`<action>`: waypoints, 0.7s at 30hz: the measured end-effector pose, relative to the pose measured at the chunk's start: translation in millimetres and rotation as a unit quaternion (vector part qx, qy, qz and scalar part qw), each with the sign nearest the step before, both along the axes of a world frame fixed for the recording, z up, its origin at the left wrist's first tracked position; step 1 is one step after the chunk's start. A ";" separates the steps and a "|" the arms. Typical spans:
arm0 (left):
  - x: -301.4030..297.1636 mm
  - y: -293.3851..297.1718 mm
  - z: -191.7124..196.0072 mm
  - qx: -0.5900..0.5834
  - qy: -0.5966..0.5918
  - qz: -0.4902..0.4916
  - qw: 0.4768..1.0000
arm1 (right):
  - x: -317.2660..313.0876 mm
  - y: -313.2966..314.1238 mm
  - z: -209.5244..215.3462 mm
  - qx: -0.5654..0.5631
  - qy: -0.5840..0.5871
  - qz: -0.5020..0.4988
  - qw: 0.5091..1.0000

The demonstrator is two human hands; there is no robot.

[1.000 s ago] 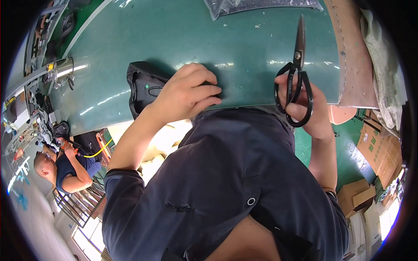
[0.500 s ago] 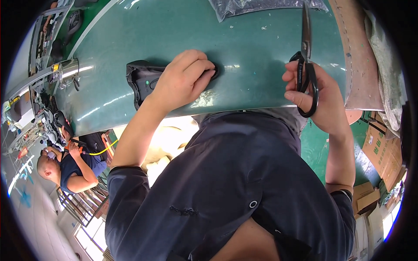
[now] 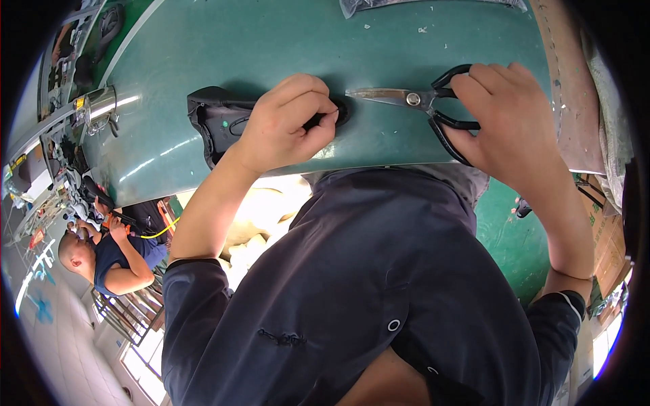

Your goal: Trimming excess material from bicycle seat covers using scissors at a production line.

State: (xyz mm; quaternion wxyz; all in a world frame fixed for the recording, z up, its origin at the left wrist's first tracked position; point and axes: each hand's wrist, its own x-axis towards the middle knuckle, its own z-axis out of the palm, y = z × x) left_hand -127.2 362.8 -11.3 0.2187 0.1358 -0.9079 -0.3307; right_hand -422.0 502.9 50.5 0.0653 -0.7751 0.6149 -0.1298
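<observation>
A black, shoe-shaped moulded piece (image 3: 220,127) with a raised rim and a small green dot inside lies on the green tabletop (image 3: 271,40). My left hand (image 3: 290,122) is closed over its right-hand part, thumb and fingers pinched at its edge, and hides much of it. In my right hand (image 3: 511,115) is a pair of scissors (image 3: 414,99) with black handles. My fingers are through the loops, the handles stand apart, and the blades point left toward the black piece. The blade tips are near its right end, a little apart from it.
A clear plastic bag (image 3: 379,5) of dark contents lies at the table's far edge. A brown board (image 3: 572,88) borders the table's right side. At the left stand a shiny metal cylinder (image 3: 103,108) and a co-worker (image 3: 122,260) holding a tool with a yellow hose.
My right hand has turned the scissors from pointing away to pointing left, and the handles have spread. My left hand keeps its hold on the black piece.
</observation>
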 end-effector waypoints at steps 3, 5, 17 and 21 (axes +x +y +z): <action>1.8 -1.0 -4.6 0.026 0.006 0.007 1.000 | 3.9 -6.3 2.9 0.018 0.030 0.042 0.999; 2.3 -2.9 -7.1 0.033 0.007 0.004 0.999 | 10.2 -12.7 2.8 -0.043 0.061 0.083 0.994; 2.8 -1.9 -7.1 0.029 0.008 0.003 1.000 | 22.4 -27.8 10.0 -0.023 0.117 0.111 0.987; 1.7 -3.3 -7.3 0.025 0.008 0.002 1.000 | 26.2 -33.1 10.1 -0.009 0.130 0.114 0.985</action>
